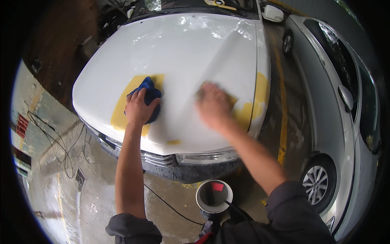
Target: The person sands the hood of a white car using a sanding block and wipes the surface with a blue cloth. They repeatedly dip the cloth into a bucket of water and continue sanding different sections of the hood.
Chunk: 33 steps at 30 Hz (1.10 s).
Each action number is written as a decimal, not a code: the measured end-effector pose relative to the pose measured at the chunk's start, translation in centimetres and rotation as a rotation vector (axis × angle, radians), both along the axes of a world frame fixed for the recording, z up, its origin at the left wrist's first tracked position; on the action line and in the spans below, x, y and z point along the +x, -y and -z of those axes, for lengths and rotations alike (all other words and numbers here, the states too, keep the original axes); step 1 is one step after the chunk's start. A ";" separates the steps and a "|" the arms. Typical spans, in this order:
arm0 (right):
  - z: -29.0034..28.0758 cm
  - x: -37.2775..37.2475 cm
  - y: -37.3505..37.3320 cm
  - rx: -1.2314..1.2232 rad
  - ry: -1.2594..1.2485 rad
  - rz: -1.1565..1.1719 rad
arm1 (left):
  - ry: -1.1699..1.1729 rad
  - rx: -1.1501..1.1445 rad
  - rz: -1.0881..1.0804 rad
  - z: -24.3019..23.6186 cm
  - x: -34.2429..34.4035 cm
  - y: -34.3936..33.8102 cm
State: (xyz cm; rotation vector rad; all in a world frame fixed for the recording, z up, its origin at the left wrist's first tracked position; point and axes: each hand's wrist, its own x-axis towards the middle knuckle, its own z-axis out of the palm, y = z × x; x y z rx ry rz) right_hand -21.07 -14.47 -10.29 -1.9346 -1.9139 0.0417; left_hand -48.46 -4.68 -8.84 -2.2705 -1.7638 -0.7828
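Observation:
A white car hood (183, 49) with yellow patches (120, 118) on its left and right parts fills the middle of the head view. My left hand (139, 105) grips a bunched blue cloth (151, 96), pressed on the left yellow patch. My right hand (213, 105), smeared by motion, is closed over a dull olive pad (200, 93) on the hood, beside the right yellow patch (245, 118). What kind of pad it is, I cannot make out clearly.
A silver car (333, 130) stands close on the right. A white bucket (229, 193) with a red item inside is on the wet floor below the bumper (187, 171). Black hoses (65, 154) lie at left, near a wall (32, 97).

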 end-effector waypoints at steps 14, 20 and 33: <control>3.2 -5.7 8.2 0.427 0.038 -0.418 | -0.052 0.009 0.497 -10.5 16.1 5.3; 0.3 0.3 0.9 0.160 -0.157 -0.178 | -0.018 0.139 0.491 -9.1 14.6 5.7; 5.4 -7.3 7.1 0.106 0.225 -0.173 | 0.287 0.123 0.220 3.2 -1.5 3.1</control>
